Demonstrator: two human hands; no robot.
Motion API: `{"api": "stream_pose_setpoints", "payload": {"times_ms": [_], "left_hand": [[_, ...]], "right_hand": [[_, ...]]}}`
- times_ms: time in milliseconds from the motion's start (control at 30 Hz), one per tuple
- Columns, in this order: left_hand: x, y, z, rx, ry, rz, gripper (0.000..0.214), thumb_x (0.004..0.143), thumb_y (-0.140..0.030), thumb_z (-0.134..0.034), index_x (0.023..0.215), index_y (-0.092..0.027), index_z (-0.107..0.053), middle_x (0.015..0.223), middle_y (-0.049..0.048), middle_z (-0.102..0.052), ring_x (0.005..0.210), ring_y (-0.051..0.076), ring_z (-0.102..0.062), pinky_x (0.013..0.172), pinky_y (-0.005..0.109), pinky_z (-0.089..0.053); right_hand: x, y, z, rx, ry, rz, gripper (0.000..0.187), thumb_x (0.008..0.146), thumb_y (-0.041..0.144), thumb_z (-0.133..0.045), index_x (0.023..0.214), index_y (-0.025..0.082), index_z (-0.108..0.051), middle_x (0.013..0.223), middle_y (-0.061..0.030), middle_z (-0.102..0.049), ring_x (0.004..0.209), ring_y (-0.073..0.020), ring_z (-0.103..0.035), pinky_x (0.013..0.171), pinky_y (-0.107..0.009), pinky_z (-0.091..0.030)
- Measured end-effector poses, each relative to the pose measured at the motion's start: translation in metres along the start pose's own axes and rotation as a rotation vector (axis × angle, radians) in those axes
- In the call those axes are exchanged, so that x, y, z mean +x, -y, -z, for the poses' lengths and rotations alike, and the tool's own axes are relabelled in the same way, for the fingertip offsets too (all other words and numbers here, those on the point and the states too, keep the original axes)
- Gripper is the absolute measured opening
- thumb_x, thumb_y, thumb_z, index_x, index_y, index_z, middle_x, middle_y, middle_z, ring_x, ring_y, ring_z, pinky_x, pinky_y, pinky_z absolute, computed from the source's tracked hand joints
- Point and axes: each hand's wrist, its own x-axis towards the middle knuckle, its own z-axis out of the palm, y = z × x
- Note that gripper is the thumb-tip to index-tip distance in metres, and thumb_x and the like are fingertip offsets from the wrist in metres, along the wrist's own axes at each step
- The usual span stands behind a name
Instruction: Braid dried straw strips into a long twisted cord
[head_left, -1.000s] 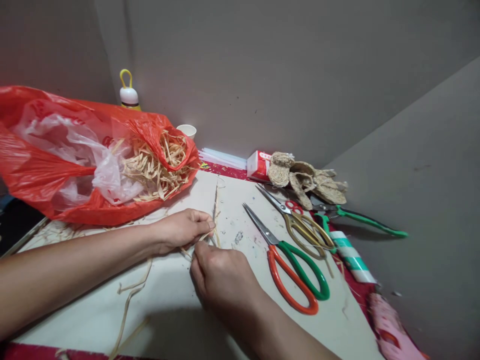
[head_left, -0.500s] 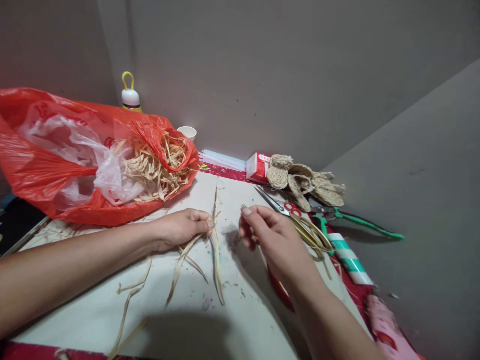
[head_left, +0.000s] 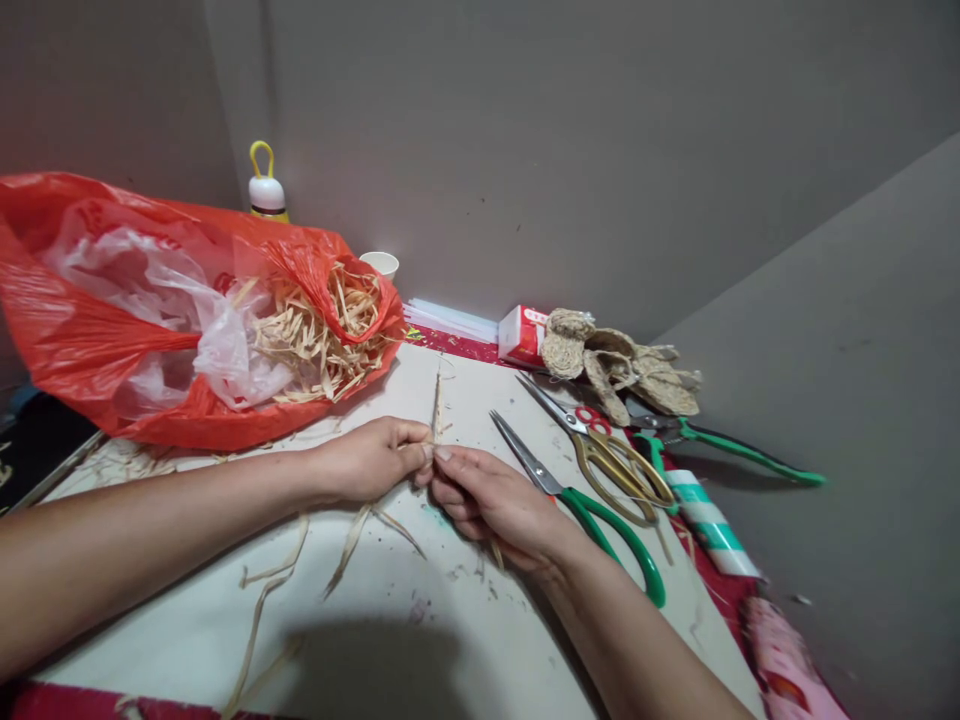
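Red bag [head_left: 82, 340] holding straw strips [head_left: 319, 335], left hand [head_left: 367, 462] and right hand [head_left: 499, 503] pinching 1 straw strand [head_left: 437, 395]

Straw [head_left: 437, 398] betw. bag [head_left: 97, 340] L, scissors [head_left: 559, 490] R

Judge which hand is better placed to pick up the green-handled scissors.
Right, probably. Both hands pinch the straw strand, but the right hand lies beside the green-handled scissors, its wrist over their handles; the left hand is farther away.
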Motion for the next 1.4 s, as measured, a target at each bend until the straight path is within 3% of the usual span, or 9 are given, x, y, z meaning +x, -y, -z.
{"api": "stream_pose_setpoints", "payload": {"times_ms": [300,400,567,733,867,1067,1300,1400], "left_hand": [[-0.001,-0.012,0.009,0.025,0.079,0.026,0.03,0.085,-0.039,-0.044,0.078,-0.013,-0.057,0.071,-0.0009,-0.055,0.066,0.009,-0.045,0.067,0.021,-0.038],[-0.001,-0.011,0.014,0.08,0.096,0.024,0.029,0.084,-0.038,-0.045,0.076,-0.013,-0.059,0.068,-0.001,-0.055,0.063,0.009,-0.045,0.065,0.019,-0.038],[-0.007,-0.016,0.018,0.211,0.068,0.075,0.026,0.081,-0.034,-0.047,0.069,-0.014,-0.06,0.056,-0.0034,-0.047,0.048,0.006,-0.036,0.047,0.018,-0.031],[-0.01,-0.028,0.008,-0.019,0.133,0.261,0.018,0.079,-0.027,-0.045,0.074,-0.014,-0.054,0.051,-0.0019,-0.052,0.037,0.007,-0.044,0.038,0.018,-0.031],[-0.012,-0.029,-0.007,-0.133,0.103,0.348,0.02,0.084,-0.033,-0.04,0.086,-0.015,-0.049,0.054,0.0004,-0.057,0.039,0.011,-0.053,0.04,0.02,-0.04],[-0.018,-0.016,-0.02,-0.068,0.021,0.264,0.019,0.087,-0.034,-0.035,0.092,-0.018,-0.044,0.058,-0.0007,-0.056,0.042,0.013,-0.055,0.04,0.022,-0.042],[-0.021,-0.008,-0.032,0.345,-0.208,0.111,0.012,0.077,-0.018,-0.04,0.085,-0.017,-0.049,0.056,-0.0002,-0.056,0.047,0.012,-0.052,0.044,0.02,-0.036],[-0.022,-0.017,-0.025,0.36,-0.152,0.113,0.016,0.074,-0.016,-0.042,0.085,-0.016,-0.053,0.058,0.0006,-0.059,0.05,0.012,-0.053,0.047,0.02,-0.035]], "right_hand": [[0.003,0.0,0.008,0.057,0.095,0.024,0.034,0.08,0.04,-0.056,0.063,0.018,-0.037,0.049,0.0111,-0.025,0.04,-0.0023,-0.009,0.035,-0.016,-0.006],[0.004,0.0,0.004,0.041,0.04,0.026,0.031,0.08,0.035,-0.054,0.06,0.018,-0.037,0.047,0.011,-0.026,0.038,-0.0023,-0.011,0.034,-0.016,-0.007],[0.006,-0.004,-0.005,-0.053,-0.133,0.05,0.03,0.079,0.034,-0.051,0.056,0.018,-0.04,0.041,0.0106,-0.031,0.033,-0.0021,-0.015,0.032,-0.016,-0.01],[0.007,-0.009,-0.013,-0.05,-0.215,0.114,0.027,0.077,0.038,-0.053,0.061,0.016,-0.049,0.037,0.0116,-0.029,0.031,-0.0023,-0.014,0.031,-0.016,-0.009],[0.007,-0.013,-0.016,0.094,-0.216,0.135,0.035,0.074,0.038,-0.059,0.055,0.019,-0.037,0.039,0.0123,-0.025,0.033,-0.0016,-0.011,0.032,-0.017,-0.01],[0.006,-0.017,-0.017,0.198,-0.158,0.143,0.033,0.075,0.038,-0.061,0.06,0.018,-0.04,0.042,0.0125,-0.024,0.036,-0.0017,-0.011,0.033,-0.016,-0.01],[0.005,-0.015,-0.025,0.137,-0.194,0.173,0.035,0.072,0.039,-0.063,0.055,0.018,-0.042,0.039,0.0119,-0.024,0.032,-0.0015,-0.016,0.032,-0.016,-0.012],[0.006,-0.016,-0.023,0.128,-0.193,0.185,0.033,0.074,0.038,-0.062,0.056,0.017,-0.043,0.038,0.0113,-0.026,0.032,-0.0015,-0.018,0.032,-0.016,-0.013]]}}
